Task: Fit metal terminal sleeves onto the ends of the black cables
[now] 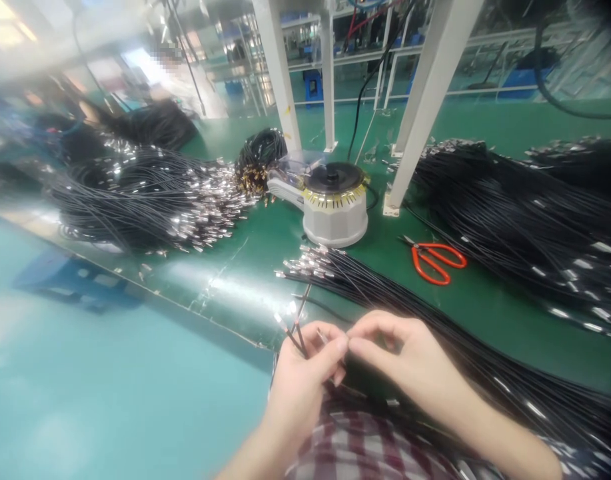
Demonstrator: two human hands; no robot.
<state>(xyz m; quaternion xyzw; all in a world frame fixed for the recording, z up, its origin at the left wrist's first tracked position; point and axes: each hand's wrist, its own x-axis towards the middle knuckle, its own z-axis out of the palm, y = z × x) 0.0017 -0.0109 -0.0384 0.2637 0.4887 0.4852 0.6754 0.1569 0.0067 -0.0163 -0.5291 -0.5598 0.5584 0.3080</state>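
My left hand is closed around a few black cables, whose pale ends stick up past the fingers. At the fingertips it meets my right hand, which is closed in a pinch. What the right fingertips grip is too small to make out. Just beyond the hands lies a bundle of black cables with silvery tips, running toward the lower right. Dark cables also rest on my lap below the hands, over checkered cloth.
A white round tape dispenser stands on the green table. Orange-handled scissors lie to its right. Cable heaps fill the left, with another pile at right. White posts rise behind. A person is at the far left.
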